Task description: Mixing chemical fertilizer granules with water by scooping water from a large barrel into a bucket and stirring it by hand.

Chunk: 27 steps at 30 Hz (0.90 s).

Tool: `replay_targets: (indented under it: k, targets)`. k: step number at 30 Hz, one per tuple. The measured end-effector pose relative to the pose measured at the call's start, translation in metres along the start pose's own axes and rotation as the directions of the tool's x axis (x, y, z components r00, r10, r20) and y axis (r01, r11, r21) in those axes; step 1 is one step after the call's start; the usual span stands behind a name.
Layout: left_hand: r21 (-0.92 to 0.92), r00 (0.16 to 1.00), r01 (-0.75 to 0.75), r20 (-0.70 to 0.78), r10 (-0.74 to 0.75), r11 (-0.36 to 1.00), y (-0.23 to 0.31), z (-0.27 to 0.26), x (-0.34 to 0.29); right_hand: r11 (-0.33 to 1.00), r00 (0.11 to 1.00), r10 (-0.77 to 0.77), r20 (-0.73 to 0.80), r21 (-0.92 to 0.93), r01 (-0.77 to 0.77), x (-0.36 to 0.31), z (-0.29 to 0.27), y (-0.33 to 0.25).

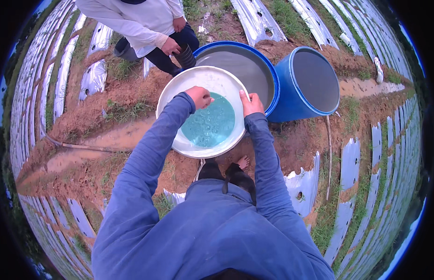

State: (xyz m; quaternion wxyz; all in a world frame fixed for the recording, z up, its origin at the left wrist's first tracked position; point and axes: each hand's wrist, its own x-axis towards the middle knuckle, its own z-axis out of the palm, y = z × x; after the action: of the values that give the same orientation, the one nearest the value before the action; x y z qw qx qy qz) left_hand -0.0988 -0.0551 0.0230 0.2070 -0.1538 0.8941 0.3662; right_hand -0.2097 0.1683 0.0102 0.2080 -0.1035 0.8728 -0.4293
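Note:
A wide white bucket [168, 105] in front of me holds blue-green liquid [210, 122] with bubbles and ripples on its surface. My right hand [252, 104] grips the bucket's right rim, its thumb on the inner side. Above the liquid, near the far inner wall, my left hand [199, 97] is closed with curled fingers. What it holds, if anything, is hidden. Just beyond the bucket stands a blue drum [274, 77] full of greyish liquid, its rim partly behind the bucket.
A second blue drum [291, 88], also filled, leans at the right. At the far left, a co-worker in a white top [133, 23] holds a dark ribbed container [185, 57] beside a dark bucket [126, 50]. A hose [91, 148] crosses muddy ground; plastic-covered beds [93, 79] surround us.

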Motion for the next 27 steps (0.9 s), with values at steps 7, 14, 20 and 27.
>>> replay_targets:
  k: [7, 14, 20, 27]
  targets:
    - [-0.039, 0.448, -0.096, -0.894, 0.008, 0.995, -0.105, 0.024, -0.128, 0.964, 0.994, 0.007, 0.111, 0.264, -0.036, -0.052, 0.005, -0.02]
    - [-0.985, 0.964, -0.144, -0.163, -0.212, 0.099, -0.092, 0.051, -0.136, 0.976, 1.0, -0.013, -0.024, 0.218, 0.018, -0.131, -0.034, -0.044]
    - [-0.937, 0.999, -0.037, -0.047, -0.021, 0.348, -0.082, 0.049, -0.051, 0.745, 0.971, 0.238, 0.006, 0.64, -0.187, -0.176, -0.081, -0.054]
    - [-0.711, 0.832, -0.385, -0.543, -0.112, 0.588, -0.044, 0.112, -0.055, 0.778, 0.942, 0.305, -0.142, 0.608, -0.16, -0.176, -0.112, -0.025]
